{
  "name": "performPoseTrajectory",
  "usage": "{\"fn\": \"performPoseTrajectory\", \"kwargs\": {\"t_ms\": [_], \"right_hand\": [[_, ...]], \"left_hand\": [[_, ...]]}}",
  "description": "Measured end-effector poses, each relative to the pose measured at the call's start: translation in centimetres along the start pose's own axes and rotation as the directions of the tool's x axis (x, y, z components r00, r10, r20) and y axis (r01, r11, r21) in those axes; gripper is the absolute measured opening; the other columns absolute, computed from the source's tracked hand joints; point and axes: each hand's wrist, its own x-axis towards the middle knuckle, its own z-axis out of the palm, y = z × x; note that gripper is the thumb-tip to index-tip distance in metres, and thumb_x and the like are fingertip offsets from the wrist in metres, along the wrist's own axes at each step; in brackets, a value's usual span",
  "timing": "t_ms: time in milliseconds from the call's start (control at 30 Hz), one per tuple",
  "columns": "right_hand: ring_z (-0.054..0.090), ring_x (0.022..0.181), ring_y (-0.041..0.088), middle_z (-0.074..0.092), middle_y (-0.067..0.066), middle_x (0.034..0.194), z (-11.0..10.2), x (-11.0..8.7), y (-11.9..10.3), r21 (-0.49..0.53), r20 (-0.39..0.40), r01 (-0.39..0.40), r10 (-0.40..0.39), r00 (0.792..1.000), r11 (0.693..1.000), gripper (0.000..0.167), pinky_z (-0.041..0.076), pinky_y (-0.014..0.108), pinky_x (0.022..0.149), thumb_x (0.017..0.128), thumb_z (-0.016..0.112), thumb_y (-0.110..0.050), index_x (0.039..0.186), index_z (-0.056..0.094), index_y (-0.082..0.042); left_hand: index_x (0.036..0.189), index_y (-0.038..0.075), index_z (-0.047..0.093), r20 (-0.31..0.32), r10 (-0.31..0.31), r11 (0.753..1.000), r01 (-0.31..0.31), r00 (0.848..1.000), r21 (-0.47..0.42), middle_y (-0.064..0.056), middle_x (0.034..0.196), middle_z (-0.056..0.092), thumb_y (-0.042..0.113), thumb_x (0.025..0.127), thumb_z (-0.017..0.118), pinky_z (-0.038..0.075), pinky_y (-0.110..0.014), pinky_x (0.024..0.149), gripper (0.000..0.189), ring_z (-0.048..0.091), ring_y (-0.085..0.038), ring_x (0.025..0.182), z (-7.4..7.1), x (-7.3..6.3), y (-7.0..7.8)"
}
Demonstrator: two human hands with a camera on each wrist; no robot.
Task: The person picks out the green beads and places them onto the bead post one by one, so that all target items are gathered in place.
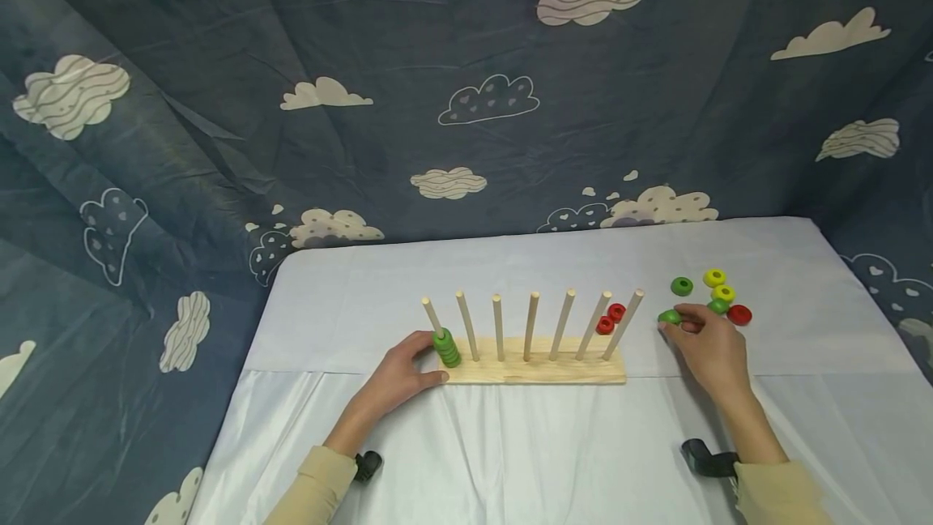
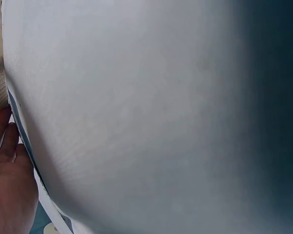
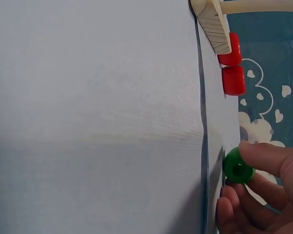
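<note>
A wooden peg stand [image 1: 535, 375] with a row of upright pegs lies across the table. Several green beads [image 1: 446, 348] are stacked on its leftmost peg. My left hand [image 1: 399, 371] grips the stand's left end, thumb at the front and fingers behind; in the left wrist view its fingers touch the wooden end [image 2: 0, 90]. To the right of the stand, my right hand [image 1: 710, 345] pinches a green bead [image 1: 669, 317] between thumb and fingers. The right wrist view shows the hole of this green bead [image 3: 232, 168] facing the camera.
Two red beads [image 1: 605, 325] lie behind the stand's right end. Around the right hand are a green bead [image 1: 681, 286], two yellow beads [image 1: 715, 277], another green bead [image 1: 717, 306] and a red bead [image 1: 739, 315]. A cloud-patterned cloth [image 1: 496, 152] hangs behind the white-covered table [image 1: 539, 444].
</note>
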Motion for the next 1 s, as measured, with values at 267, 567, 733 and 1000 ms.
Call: {"fn": "performPoseTrajectory", "kwargs": {"t_ms": [267,567,733,1000], "right_hand": [[0.066,0.094,0.039,0.07,0.031,0.112,-0.1,-0.5,0.1,0.019,-0.007,0.002,-0.001,1.0,1.0,0.044,0.044,0.013,0.057,0.099,0.072,-0.014,0.136,0.063,0.009],[0.07,0.109,0.045,0.072,0.031,0.119,-1.0,-1.3,-1.0,0.076,-0.02,-0.019,0.021,1.0,0.997,0.044,0.045,0.007,0.059,0.1,0.07,-0.016,0.139,0.063,0.004],[0.069,0.117,0.042,0.067,0.028,0.134,-1.8,-1.9,-1.9,0.123,-0.043,-0.018,0.024,0.999,0.992,0.043,0.043,-0.001,0.064,0.1,0.069,-0.014,0.141,0.064,-0.001],[0.056,0.104,-0.002,0.061,0.018,0.142,-2.9,-2.5,-3.3,0.173,-0.05,-0.007,0.016,0.999,0.985,0.047,0.045,-0.002,0.069,0.103,0.067,-0.02,0.147,0.061,-0.007]], "left_hand": [[0.145,0.013,0.063,-0.006,0.014,1.0,-0.014,1.0,0.002,-0.006,0.149,0.064,0.021,0.089,0.084,0.039,-0.057,0.127,0.06,0.053,-0.034,0.149,0.0,0.1,-0.2],[0.145,0.013,0.063,-0.009,0.01,1.0,-0.01,1.0,0.019,-0.007,0.149,0.064,0.022,0.089,0.084,0.04,-0.059,0.126,0.061,0.053,-0.035,0.148,0.0,0.1,-0.2],[0.146,0.013,0.063,-0.003,0.007,1.0,-0.007,1.0,0.013,-0.007,0.149,0.064,0.023,0.089,0.083,0.04,-0.059,0.126,0.061,0.052,-0.035,0.148,0.0,0.1,-0.2],[0.146,0.013,0.063,-0.003,0.004,1.0,-0.004,1.0,0.016,-0.007,0.15,0.063,0.023,0.089,0.084,0.04,-0.059,0.126,0.061,0.052,-0.035,0.149,0.0,0.0,-0.1]]}}
